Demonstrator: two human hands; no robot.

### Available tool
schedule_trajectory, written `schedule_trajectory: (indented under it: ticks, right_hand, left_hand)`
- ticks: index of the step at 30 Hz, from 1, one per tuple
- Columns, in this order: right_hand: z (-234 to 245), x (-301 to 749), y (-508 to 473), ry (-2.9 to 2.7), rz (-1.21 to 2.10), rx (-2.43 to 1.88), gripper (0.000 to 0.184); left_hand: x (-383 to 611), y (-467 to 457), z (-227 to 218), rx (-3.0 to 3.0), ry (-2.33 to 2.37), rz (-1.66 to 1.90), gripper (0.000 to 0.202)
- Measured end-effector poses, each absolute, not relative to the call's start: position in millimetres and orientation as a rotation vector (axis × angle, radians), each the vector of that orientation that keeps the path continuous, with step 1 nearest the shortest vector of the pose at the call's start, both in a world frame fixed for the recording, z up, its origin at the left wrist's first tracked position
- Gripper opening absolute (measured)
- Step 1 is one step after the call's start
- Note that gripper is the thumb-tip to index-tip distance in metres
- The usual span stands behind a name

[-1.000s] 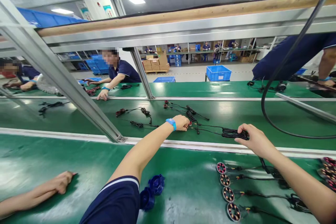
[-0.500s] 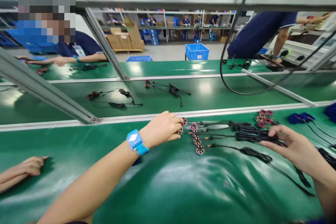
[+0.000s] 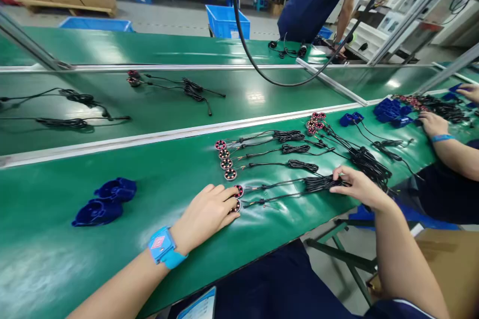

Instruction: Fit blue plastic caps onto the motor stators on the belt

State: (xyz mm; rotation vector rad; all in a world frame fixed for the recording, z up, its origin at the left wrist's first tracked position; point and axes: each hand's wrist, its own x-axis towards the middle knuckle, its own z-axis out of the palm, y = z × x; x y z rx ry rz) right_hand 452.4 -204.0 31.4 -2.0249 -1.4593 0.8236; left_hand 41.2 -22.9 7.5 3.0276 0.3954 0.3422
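My left hand (image 3: 209,212), with a blue strap (image 3: 164,247) on its wrist, is closed on two small ring-shaped motor stators (image 3: 238,191) with copper windings, partly hidden by my fingers. Their black leads run right to a bundled black cable (image 3: 318,184). My right hand (image 3: 361,190) pinches the right end of this bundle between thumb and fingers, low over the green work surface. Just behind lie several more stators (image 3: 226,164) in a column, their coiled cables (image 3: 295,149) stretching right.
Two dark blue plastic housings (image 3: 99,209) lie at left. Right of the column are a stator cluster (image 3: 315,123), a cable heap (image 3: 368,164) and more blue housings (image 3: 392,112). A co-worker's hand (image 3: 434,124) is at far right. A black cable (image 3: 258,72) hangs overhead.
Both hands have brought the two stators and their cables from the far side of the column to its near side. The view has turned right and down.
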Motion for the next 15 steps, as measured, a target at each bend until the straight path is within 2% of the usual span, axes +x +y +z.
schedule_trajectory:
  ticks: [5, 9, 11, 13, 15]
  right_hand:
    - [14.3, 455.1, -210.3, -1.563, 0.707, -2.068, 0.048]
    - [26.7, 438.6, -209.9, -1.619, 0.167, -2.15, 0.043]
    - [36.9, 408.6, -193.6, -1.605, 0.071, -2.02, 0.031]
    - [43.3, 365.3, -167.7, -1.759, 0.294, -1.772, 0.019]
    - [42.7, 318.9, -138.6, -1.954, 0.641, -1.532, 0.027]
  left_hand:
    - [34.1, -20.2, 6.2, 3.011, 0.387, 0.358, 0.018]
    - [28.5, -21.4, 1.9, 2.939, 0.448, 0.373, 0.02]
    - [27.5, -23.4, -1.4, 2.91, 0.5, 0.399, 0.022]
    - [27.1, -26.2, -3.8, 2.9, 0.539, 0.41, 0.023]
    - [26.4, -29.8, -3.9, 2.902, 0.552, 0.414, 0.023]
